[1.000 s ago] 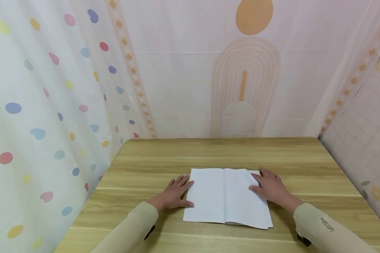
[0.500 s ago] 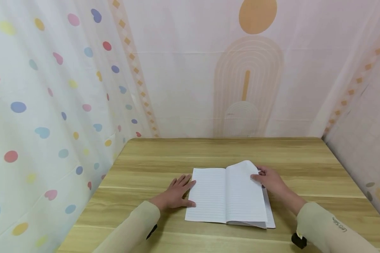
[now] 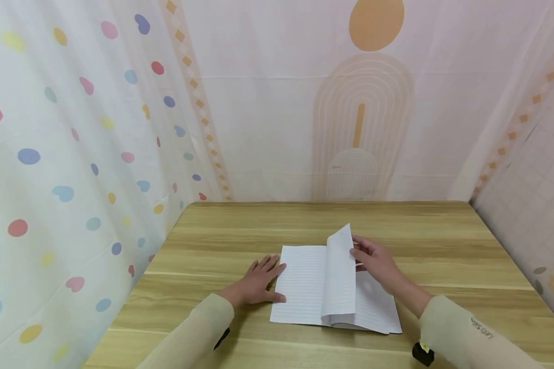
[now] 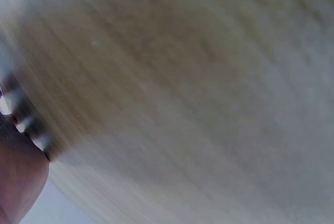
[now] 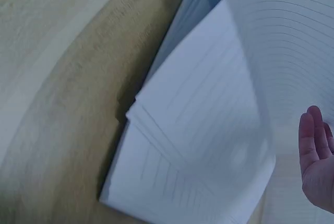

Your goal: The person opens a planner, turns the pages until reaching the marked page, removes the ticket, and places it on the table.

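Observation:
An open lined notebook (image 3: 300,284) lies on the table in the head view. My left hand (image 3: 255,285) rests flat beside it, fingers spread, with the thumb and index finger over its left edge. My right hand (image 3: 379,265) pinches the outer edge of a raised page (image 3: 340,279), thumb on the near side and fingers behind. That page stands up near the spine and bends toward the left. Below it, the right-hand pages (image 3: 376,305) show. In the right wrist view the fingers (image 5: 308,132) appear against lined paper, above loosely stacked sheets (image 5: 203,114).
The wood-grain table (image 3: 240,220) extends around the notebook. A patterned curtain (image 3: 268,128) hangs behind its far edge, and a dotted curtain (image 3: 74,154) hangs on the left. Mostly blurred tabletop (image 4: 172,78) fills the left wrist view.
The right hand has lifted the page from the right side and carried it left toward the spine, uncovering pages beneath. The left hand has stayed at the left edge.

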`<action>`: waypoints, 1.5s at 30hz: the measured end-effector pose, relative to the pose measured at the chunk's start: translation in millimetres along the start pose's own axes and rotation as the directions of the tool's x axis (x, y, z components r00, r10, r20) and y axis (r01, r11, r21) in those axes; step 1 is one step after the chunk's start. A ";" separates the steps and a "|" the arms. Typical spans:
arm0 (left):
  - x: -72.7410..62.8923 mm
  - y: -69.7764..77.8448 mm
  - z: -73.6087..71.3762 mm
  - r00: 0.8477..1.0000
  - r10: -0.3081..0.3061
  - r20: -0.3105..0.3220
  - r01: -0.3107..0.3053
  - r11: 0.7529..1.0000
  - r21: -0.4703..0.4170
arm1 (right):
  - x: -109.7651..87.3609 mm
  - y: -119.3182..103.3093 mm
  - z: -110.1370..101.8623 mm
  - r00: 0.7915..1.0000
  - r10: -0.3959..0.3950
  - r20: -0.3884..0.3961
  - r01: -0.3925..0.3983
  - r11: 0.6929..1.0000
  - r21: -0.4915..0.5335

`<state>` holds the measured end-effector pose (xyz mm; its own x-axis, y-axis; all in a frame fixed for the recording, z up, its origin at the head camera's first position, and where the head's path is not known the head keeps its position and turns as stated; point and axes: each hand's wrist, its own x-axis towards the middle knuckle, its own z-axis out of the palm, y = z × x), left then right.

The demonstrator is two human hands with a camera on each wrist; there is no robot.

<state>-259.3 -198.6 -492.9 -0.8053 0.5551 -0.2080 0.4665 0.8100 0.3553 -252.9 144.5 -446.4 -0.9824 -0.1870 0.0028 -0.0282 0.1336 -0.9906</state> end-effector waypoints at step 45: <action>3.3 -8.5 7.4 0.999 -0.007 -0.041 0.005 0.999 -0.050 | -6.2 66.2 -53.8 0.976 -0.122 0.182 0.215 0.387 -0.897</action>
<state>-263.3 -202.2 -503.4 -0.8226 0.5415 -0.1733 0.4437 0.8021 0.3997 -258.6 206.9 -504.7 -0.9216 -0.3755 0.0983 -0.3880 0.8841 -0.2605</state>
